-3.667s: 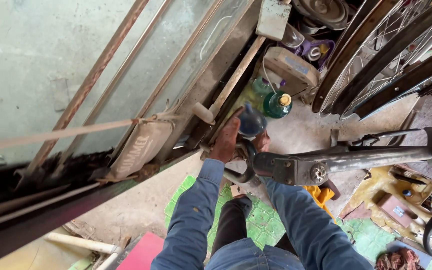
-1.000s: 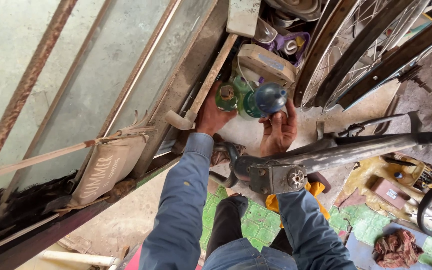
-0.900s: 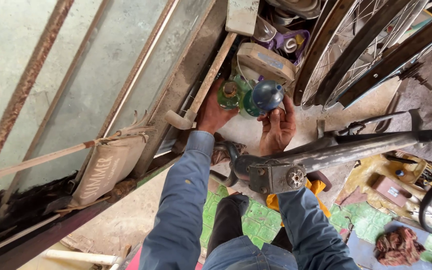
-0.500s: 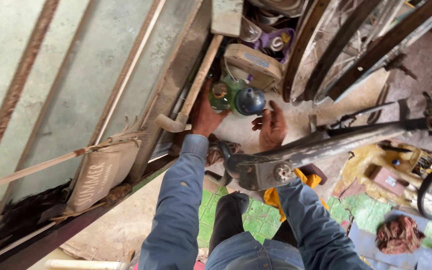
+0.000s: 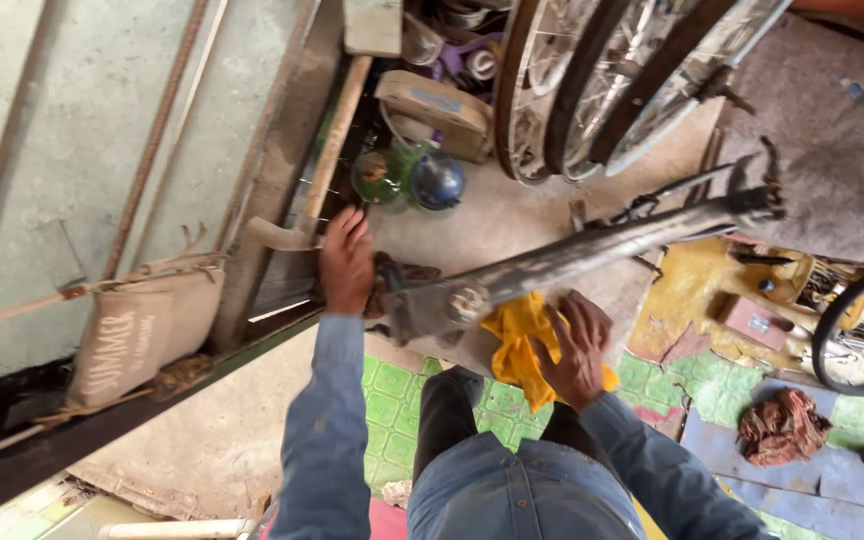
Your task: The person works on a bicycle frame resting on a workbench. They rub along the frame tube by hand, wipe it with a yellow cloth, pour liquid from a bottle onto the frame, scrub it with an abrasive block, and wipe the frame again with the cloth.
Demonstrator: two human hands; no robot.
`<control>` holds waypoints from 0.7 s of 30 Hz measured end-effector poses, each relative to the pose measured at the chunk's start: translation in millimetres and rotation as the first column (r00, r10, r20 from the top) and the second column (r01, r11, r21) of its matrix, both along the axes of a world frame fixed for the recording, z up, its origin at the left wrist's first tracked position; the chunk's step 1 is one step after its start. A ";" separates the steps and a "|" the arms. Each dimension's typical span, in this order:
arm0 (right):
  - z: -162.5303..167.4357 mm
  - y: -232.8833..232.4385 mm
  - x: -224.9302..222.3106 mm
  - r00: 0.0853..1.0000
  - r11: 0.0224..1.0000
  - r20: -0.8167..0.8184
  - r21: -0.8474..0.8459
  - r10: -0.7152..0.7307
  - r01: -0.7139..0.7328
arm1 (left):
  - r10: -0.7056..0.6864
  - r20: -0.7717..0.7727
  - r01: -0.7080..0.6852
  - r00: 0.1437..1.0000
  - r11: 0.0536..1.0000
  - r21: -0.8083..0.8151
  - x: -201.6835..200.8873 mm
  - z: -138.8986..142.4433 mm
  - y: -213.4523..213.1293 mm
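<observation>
A grey metal bicycle frame (image 5: 592, 250) lies across the middle of the view. My left hand (image 5: 346, 262) hovers with fingers spread beside the frame's left end, holding nothing. My right hand (image 5: 574, 345) is closed on a yellow rag (image 5: 515, 335) just below the frame. A dark blue round bottle (image 5: 438, 181) stands on the floor beyond my left hand, next to a green bottle (image 5: 376, 176).
Bicycle wheels (image 5: 592, 80) lean at the top right. A wooden handle (image 5: 324, 160) rests against the wall on the left, by a tan cloth bag (image 5: 132, 335). A yellow stand (image 5: 712, 290) with tools sits at right, and a brown rag (image 5: 784, 425) lies on the floor.
Both hands have let go of the dark blue bottle, which now stands on the floor. My right hand has come back and gripped the yellow rag; the left hand has pulled back.
</observation>
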State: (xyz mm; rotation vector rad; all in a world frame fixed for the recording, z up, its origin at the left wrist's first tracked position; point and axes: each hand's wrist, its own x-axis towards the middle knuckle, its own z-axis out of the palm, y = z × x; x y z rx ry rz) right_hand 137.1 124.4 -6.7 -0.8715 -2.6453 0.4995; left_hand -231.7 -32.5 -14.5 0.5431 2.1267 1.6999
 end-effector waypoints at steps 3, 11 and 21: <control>6.6 8.9 38.2 0.915 0.983 0.403 -0.157 -0.021 0.091 | 0.236 0.307 -0.326 0.922 0.901 0.286 44.6 49.6 -25.4; -53.1 47.8 70.0 0.993 0.989 0.088 -0.115 -0.082 0.092 | 0.511 -0.352 -0.479 0.784 0.859 0.178 204.1 110.6 -49.0; -42.5 69.3 91.1 0.985 0.971 -0.154 -0.237 -0.076 0.038 | -0.517 0.033 0.459 0.855 0.727 -0.510 354.5 -6.3 0.4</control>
